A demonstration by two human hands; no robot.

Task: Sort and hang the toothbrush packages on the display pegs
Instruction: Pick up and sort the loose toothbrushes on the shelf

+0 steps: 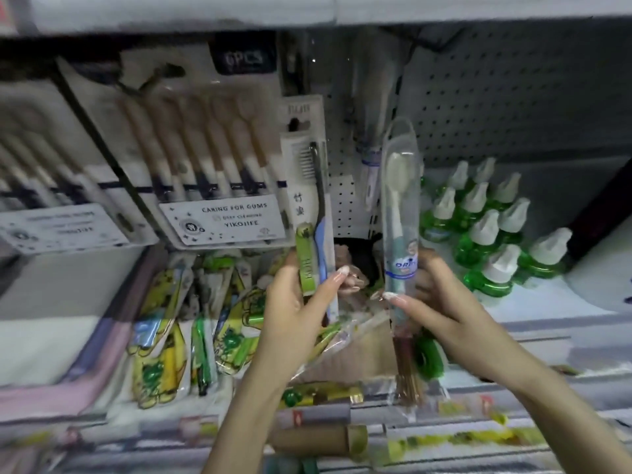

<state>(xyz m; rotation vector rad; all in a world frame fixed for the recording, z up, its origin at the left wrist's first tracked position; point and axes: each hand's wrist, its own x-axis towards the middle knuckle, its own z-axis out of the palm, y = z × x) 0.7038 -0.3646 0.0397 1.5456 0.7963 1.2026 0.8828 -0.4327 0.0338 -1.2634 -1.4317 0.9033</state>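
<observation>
Gripping a carded toothbrush package [307, 200] upright by its green lower end in my left hand [290, 302], I am pinching a clear toothbrush package [400, 200] with a blue, half-readable label in my right hand [441, 302], both raised before the pegboard [478, 107]. A multipack [212, 159] reading "6PCS", "CARING FOR GUMS" and "YIKOLIFE" is hanging at the left, yellow-green packets [178, 330] are lying heaped below it, and green bottles [489, 227] are standing at the right.

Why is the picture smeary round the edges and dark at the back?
Head view: the wide-angle lens bends and smears the borders; the pegboard sits dim under the shelf; the middle is sharpest, with glare on the clear toothbrush package in the right hand.
</observation>
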